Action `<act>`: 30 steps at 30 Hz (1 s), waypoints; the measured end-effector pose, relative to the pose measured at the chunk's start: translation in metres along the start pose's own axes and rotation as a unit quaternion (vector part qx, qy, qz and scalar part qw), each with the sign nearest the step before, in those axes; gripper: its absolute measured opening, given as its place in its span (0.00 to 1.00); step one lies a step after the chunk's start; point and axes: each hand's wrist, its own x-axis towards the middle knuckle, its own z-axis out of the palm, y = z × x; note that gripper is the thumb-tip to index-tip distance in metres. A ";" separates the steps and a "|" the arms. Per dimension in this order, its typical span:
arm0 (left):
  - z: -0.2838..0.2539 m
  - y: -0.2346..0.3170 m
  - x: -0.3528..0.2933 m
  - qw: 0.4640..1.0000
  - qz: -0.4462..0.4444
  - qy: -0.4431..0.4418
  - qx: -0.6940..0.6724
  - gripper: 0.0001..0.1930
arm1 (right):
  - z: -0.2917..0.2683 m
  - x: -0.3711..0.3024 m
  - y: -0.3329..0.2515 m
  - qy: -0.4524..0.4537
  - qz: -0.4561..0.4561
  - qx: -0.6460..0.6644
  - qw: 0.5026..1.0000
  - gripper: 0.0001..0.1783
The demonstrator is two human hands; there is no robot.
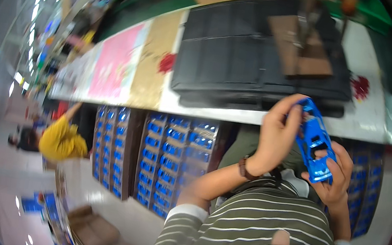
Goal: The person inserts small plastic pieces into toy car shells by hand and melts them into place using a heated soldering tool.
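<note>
Just below the worktop's near edge, above your lap, you hold a blue toy car body between both hands. Your left hand has its fingers closed around the upper end; your right hand cups the lower end from beneath. On the worktop behind lie stacked black trays. Trays of blue parts stand below.

Your one view comes from the head-worn fisheye camera, looking steeply down past your striped green shirt, close above your hands, towards the long white workbench edge; its rim bends straight lines.
</note>
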 end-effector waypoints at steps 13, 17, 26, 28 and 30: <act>0.027 0.022 0.012 0.865 -0.362 -0.186 -0.292 0.20 | -0.073 0.070 -0.011 -0.003 0.105 0.005 0.994 0.31; 0.026 0.015 0.017 0.867 -0.334 -0.200 -0.312 0.19 | -0.072 0.079 -0.008 -0.016 0.082 -0.001 0.997 0.33; 0.035 0.017 0.032 0.825 -0.387 -0.196 -0.362 0.20 | -0.089 0.088 -0.001 -0.091 0.157 -0.091 0.979 0.43; 0.035 0.022 0.034 0.832 -0.382 -0.181 -0.359 0.21 | -0.086 0.088 0.005 -0.050 0.169 -0.070 0.982 0.46; 0.034 0.026 0.036 0.846 -0.373 -0.187 -0.334 0.21 | -0.083 0.094 0.010 0.001 0.171 -0.038 0.985 0.47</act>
